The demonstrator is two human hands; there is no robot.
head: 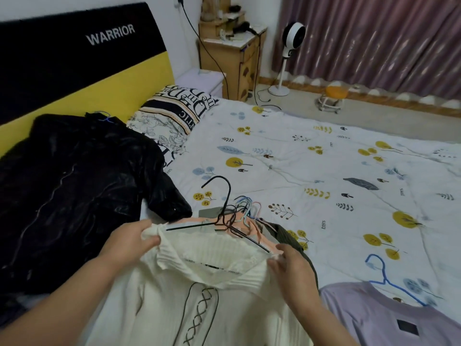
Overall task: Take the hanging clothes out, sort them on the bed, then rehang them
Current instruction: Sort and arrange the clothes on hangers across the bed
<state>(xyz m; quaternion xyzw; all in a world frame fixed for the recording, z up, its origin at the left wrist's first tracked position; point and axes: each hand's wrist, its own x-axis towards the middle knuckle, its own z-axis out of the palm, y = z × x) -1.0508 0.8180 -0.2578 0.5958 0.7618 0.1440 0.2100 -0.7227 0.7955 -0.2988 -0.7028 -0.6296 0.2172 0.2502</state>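
A person's two hands grip the ribbed collar of a cream sweater [199,303] at the near edge of the bed [324,166]. The left hand [127,242] is pinched shut on the collar's left end, and the right hand [291,268] is closed on its right end, the hands held apart. A black wire hanger [222,218] sits at the collar, its hook tilted up. The sweater lies over a pile of clothes [252,228] whose hangers bunch together just beyond the collar. A shiny black jacket [74,186] on a blue hanger spreads across the bed's left side, reaching the yellow and black headboard [82,58]. A lilac top [389,318] on a blue hanger [384,275] lies at the near right corner. A printed pillow [172,116] rests at the head of the bed. Beyond the far edge stand a wooden cabinet [237,56], a white fan [291,36] and a small stool [334,96] before mauve curtains [374,36].
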